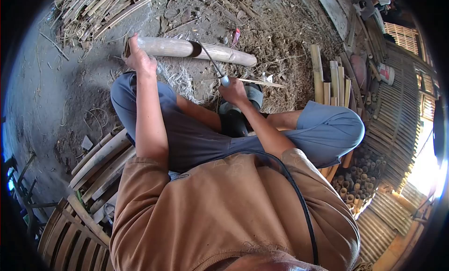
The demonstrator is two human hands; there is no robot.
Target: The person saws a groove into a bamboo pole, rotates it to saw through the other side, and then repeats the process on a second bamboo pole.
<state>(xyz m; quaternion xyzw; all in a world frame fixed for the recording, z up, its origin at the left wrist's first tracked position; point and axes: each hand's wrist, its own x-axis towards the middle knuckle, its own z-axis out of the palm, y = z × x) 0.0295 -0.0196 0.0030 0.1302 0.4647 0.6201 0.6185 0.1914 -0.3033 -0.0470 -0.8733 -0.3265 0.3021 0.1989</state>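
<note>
A pale bamboo pole (166, 47) lies across in front of my knees, with a dark notch-like gap partway along it. My left hand (140, 60) is closed round the pole's left end, thumb pointing up along it. In my right hand (232, 91), the fingers are wrapped round the light handle of a long, narrow-bladed knife (213, 64). Its thin dark blade slants up and left, the tip right at the gap in the bamboo. Below the right hand, a dark shoe (255, 94) shows between my bent legs.
Split bamboo strips (100, 14) are heaped at the upper left. Shavings (290, 51) cover the ground ahead. Upright bamboo pieces (327, 77) stand on the right, near a white bucket (386, 74). Cut bamboo lengths (360, 182) are stacked beside my right side.
</note>
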